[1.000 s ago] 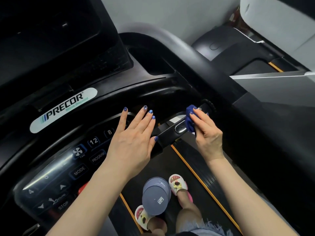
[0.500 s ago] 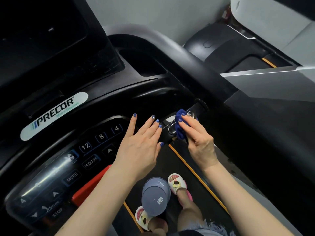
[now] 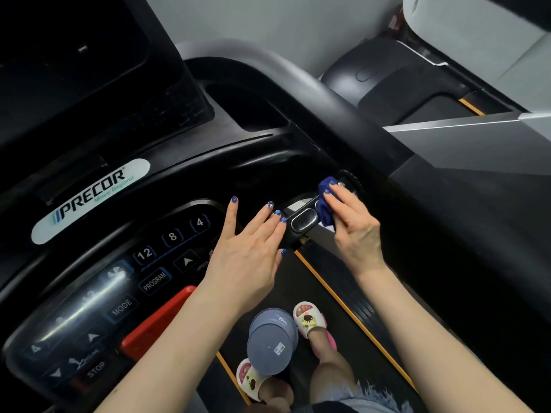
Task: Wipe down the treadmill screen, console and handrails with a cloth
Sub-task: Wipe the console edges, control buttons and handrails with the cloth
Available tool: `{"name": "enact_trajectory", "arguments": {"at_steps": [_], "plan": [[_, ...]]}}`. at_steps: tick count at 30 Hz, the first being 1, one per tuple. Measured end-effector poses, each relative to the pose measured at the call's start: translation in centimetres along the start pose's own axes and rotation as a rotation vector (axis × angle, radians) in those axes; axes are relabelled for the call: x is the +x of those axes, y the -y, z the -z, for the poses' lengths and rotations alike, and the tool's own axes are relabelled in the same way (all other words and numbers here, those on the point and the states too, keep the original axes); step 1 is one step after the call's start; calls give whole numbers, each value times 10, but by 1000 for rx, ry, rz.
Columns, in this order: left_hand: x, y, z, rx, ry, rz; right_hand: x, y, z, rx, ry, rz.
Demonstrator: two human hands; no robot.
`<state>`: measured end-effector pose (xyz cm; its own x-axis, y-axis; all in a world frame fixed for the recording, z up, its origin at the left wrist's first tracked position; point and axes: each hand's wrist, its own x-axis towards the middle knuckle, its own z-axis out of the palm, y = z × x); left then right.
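At the far left is the big dark treadmill screen (image 3: 68, 64), black and switched off. Under it sits a white oval label (image 3: 89, 201) with the word PRECOR on it. Below that is the shiny black console panel (image 3: 98, 293) with number keys 12, 8 and 4, and keys that say PROGRAM, MODE and STOP. A flat red plastic bar (image 3: 155, 320) sticks out from the near edge of the panel. Next comes the left hand (image 3: 247, 251), lying flat on the right end of the console. Its grip is wide apart, with straight fingers spread out, and it holds nothing; the blue-painted fingertips (image 3: 277, 214) touch the black handrail bar (image 3: 301, 225). That short bar has a shiny silver oval pad (image 3: 302, 219) on top. Just to the right of the pad is the small dark blue cloth (image 3: 325, 207), bunched up and pressed against the bar. The right hand (image 3: 351, 231) holds it, its grip curled round the cloth with the fingers on top. Down below, between the arms, two feet in white slippers (image 3: 308, 320) stand on the black treadmill belt (image 3: 337, 287) with its orange edge line, and a round grey cap (image 3: 272, 341) shows above the near foot. On the far right is a grey side rail (image 3: 447, 126).
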<state>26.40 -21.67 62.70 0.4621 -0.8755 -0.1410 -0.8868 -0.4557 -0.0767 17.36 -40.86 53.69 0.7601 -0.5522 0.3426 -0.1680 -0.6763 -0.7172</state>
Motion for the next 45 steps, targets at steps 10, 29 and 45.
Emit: {"name": "enact_trajectory", "arguments": {"at_steps": [10, 29, 45], "plan": [[9, -10, 2, -10, 42, -17, 3, -8, 0, -25, 9, 6], [9, -11, 15, -17, 133, -36, 0, 0, 10, -216, 15, -92], [-5, 15, 41, -45, -68, -152, -13, 53, 61, -272, -230, -55]]}}
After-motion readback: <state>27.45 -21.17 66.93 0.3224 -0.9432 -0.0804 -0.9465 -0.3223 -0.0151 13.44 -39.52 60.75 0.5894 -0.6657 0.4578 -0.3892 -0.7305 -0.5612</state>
